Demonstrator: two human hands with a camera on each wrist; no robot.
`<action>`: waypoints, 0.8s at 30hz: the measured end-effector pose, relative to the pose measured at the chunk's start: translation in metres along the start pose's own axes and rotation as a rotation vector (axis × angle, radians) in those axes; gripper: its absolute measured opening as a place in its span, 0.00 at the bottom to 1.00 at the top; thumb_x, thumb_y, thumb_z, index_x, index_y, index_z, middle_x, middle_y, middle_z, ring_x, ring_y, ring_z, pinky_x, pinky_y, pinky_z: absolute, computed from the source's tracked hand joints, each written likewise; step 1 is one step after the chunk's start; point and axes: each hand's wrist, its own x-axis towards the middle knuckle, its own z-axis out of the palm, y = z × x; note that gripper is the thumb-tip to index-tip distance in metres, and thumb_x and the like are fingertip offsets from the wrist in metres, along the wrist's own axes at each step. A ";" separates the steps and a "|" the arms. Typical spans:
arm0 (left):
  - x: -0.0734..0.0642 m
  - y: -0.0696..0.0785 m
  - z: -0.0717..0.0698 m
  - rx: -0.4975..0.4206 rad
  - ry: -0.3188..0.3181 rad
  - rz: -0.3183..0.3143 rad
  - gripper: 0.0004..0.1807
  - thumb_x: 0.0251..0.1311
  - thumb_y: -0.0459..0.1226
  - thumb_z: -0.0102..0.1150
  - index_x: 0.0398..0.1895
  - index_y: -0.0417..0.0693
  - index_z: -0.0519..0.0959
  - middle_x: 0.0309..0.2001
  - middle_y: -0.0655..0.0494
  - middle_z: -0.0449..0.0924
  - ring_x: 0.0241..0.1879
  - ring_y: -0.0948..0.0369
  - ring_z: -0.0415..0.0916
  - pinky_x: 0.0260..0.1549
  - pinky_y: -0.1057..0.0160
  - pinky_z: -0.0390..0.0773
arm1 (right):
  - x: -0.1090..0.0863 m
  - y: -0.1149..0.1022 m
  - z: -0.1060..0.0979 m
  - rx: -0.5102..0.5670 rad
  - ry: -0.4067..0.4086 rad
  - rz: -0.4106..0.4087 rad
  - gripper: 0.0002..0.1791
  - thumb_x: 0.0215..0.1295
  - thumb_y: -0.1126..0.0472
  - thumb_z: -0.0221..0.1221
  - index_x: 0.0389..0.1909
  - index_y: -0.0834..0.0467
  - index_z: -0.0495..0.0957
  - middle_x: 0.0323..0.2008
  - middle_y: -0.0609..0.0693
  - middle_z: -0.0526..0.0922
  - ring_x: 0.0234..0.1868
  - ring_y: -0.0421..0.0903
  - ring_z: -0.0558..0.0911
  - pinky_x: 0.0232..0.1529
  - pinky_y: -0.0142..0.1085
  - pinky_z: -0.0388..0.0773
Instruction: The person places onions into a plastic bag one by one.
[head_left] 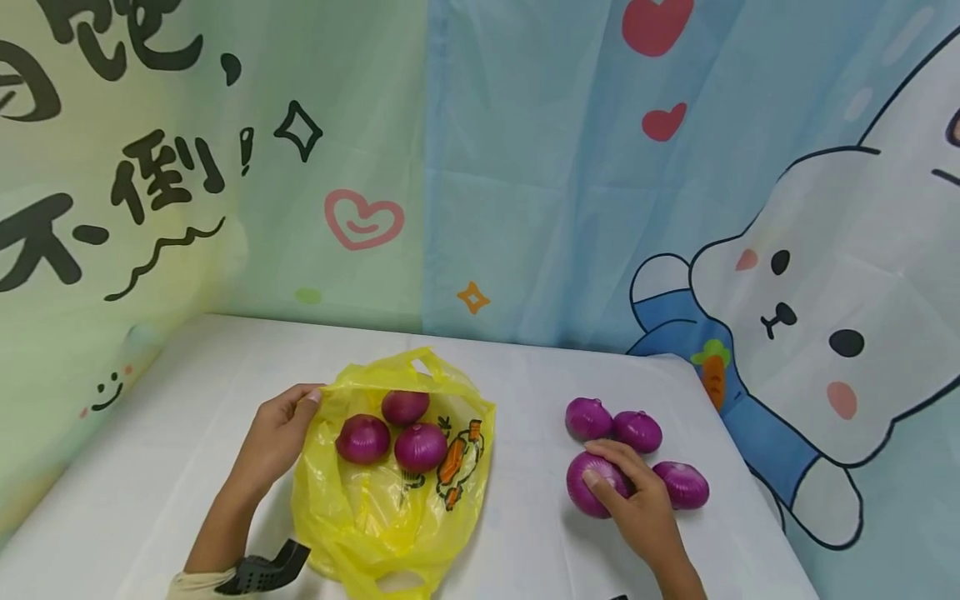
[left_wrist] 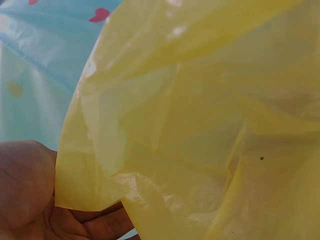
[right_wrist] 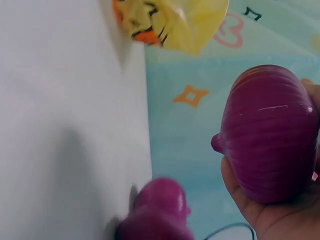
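My left hand pinches the left rim of a yellow plastic bag, which lies with its mouth spread. In the left wrist view the bag fills most of the picture and covers part of the hand. Three purple onions sit inside the bag. At the right, my right hand grips another purple onion between thumb and fingers. The right wrist view shows this onion held off the white tabletop, its stem end pointing left.
Beside the right hand, three more onions lie on the white table: two behind it and one to its right. A printed curtain hangs along the table's back edge. A black wrist strap is on the left forearm.
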 end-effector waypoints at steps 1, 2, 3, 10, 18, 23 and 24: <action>0.000 0.000 0.000 0.001 0.000 -0.003 0.27 0.76 0.51 0.39 0.57 0.39 0.76 0.46 0.45 0.80 0.37 0.54 0.76 0.38 0.62 0.77 | 0.002 -0.003 0.003 0.019 -0.001 0.003 0.17 0.65 0.58 0.64 0.55 0.52 0.80 0.56 0.45 0.78 0.58 0.33 0.71 0.52 0.31 0.71; 0.000 0.001 0.000 0.001 0.000 -0.005 0.27 0.75 0.51 0.39 0.57 0.39 0.76 0.46 0.45 0.80 0.37 0.54 0.77 0.37 0.62 0.78 | 0.005 -0.006 0.005 0.040 -0.004 0.004 0.17 0.65 0.58 0.64 0.55 0.52 0.80 0.56 0.44 0.78 0.58 0.36 0.72 0.52 0.33 0.72; -0.001 0.001 -0.001 -0.002 -0.001 -0.006 0.27 0.75 0.51 0.39 0.57 0.39 0.76 0.46 0.44 0.80 0.37 0.55 0.77 0.37 0.62 0.78 | 0.008 -0.010 0.008 0.067 -0.010 0.003 0.17 0.65 0.58 0.64 0.55 0.52 0.80 0.56 0.44 0.78 0.58 0.39 0.72 0.53 0.35 0.73; -0.001 0.003 0.000 -0.016 -0.005 0.006 0.26 0.75 0.51 0.41 0.57 0.40 0.76 0.44 0.45 0.80 0.35 0.55 0.77 0.36 0.63 0.78 | 0.023 -0.028 0.027 0.189 -0.064 -0.022 0.20 0.63 0.63 0.65 0.56 0.54 0.80 0.58 0.48 0.77 0.61 0.52 0.71 0.51 0.44 0.77; 0.002 0.005 0.002 -0.031 -0.035 0.029 0.26 0.75 0.50 0.41 0.57 0.39 0.76 0.46 0.44 0.80 0.37 0.55 0.78 0.36 0.64 0.78 | 0.040 -0.048 0.049 0.317 -0.114 -0.067 0.20 0.62 0.65 0.65 0.56 0.55 0.80 0.57 0.51 0.77 0.60 0.53 0.73 0.49 0.43 0.78; 0.000 0.003 0.001 -0.033 -0.019 0.014 0.27 0.75 0.51 0.41 0.58 0.40 0.76 0.46 0.44 0.80 0.36 0.55 0.78 0.36 0.64 0.79 | 0.056 -0.058 0.063 0.392 -0.225 -0.079 0.18 0.64 0.63 0.64 0.55 0.56 0.80 0.56 0.52 0.78 0.57 0.55 0.75 0.48 0.40 0.79; -0.001 0.003 0.002 -0.037 -0.017 0.010 0.27 0.75 0.52 0.41 0.58 0.40 0.76 0.47 0.44 0.80 0.36 0.55 0.78 0.35 0.64 0.79 | 0.059 -0.059 0.067 0.407 -0.252 -0.081 0.17 0.64 0.63 0.64 0.55 0.57 0.80 0.55 0.52 0.78 0.56 0.55 0.75 0.47 0.40 0.79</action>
